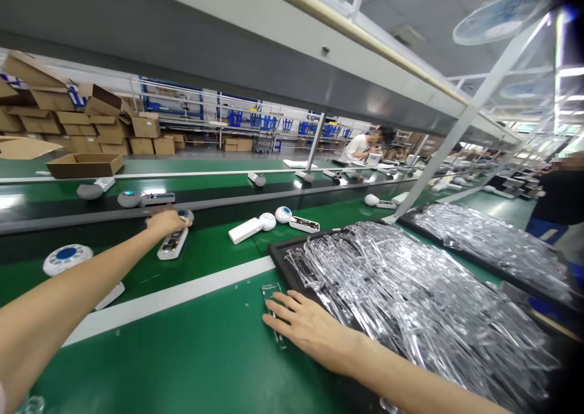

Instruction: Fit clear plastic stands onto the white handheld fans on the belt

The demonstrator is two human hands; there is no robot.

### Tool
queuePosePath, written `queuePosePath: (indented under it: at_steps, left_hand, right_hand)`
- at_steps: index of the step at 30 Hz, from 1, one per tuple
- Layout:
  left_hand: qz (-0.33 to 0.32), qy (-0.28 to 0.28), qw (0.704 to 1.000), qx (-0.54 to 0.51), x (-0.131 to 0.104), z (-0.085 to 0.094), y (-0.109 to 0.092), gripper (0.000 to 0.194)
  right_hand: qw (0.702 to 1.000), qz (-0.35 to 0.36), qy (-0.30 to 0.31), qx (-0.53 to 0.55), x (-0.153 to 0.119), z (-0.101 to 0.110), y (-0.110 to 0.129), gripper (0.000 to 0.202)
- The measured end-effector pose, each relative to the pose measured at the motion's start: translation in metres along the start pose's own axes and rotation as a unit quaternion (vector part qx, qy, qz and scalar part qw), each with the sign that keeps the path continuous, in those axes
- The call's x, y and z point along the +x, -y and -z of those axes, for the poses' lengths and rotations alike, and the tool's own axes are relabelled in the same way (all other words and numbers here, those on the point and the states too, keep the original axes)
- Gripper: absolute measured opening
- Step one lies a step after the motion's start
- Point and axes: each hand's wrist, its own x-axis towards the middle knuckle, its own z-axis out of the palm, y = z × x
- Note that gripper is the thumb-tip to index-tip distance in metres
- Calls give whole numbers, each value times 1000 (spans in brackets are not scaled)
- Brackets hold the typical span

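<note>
My left hand (166, 221) reaches across the green bench to a white device with an open housing (173, 243) and touches its round head; its fingertips are partly hidden. My right hand (305, 326) lies with fingers spread over a clear plastic piece (272, 289) on the green mat, beside the black tray (285, 266). Many clear plastic pieces (387, 286) fill that tray. Beyond my right hand lie a closed white device (245, 231) and another with its circuit board showing (305, 224).
A round white unit with a blue centre (67, 260) lies at the left. More devices rest on the dark conveyor (214, 202) behind. A second tray of clear pieces (493, 243) is at the right. A metal shelf (274, 55) hangs overhead. People work in the background.
</note>
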Motion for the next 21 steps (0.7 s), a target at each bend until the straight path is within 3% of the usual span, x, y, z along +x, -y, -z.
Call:
queuePosePath:
  at_steps: [3, 5, 8, 11, 14, 17, 21]
  left_hand:
    - [-99, 19, 990, 102, -1, -45, -25, 62]
    - [-201, 113, 956, 180, -5, -92, -46, 67]
    - [-205, 162, 945, 196, -10, -159, -68, 68]
    - [-158, 152, 959, 179, -4, -193, -72, 62]
    - [-133, 134, 977, 102, 7, -185, -68, 54]
    - [-131, 124, 983, -32, 13, -149, -73, 56]
    - [-137, 105, 957, -235, -5, -97, -100, 53]
  right_hand:
    - [999, 18, -32, 10, 4, -5, -11, 41]
    - [999, 15, -39, 29, 9, -9, -16, 41]
    - [995, -10, -60, 74, 14, -16, -13, 41]
    - [970, -84, -137, 181, 16, -17, -6, 45]
    - [890, -233, -212, 329, 19, -3, -6, 44]
    - [804, -371, -210, 414, 29, 18, -20, 42]
    - [767, -402, -242, 437, 56, 38, -39, 52]
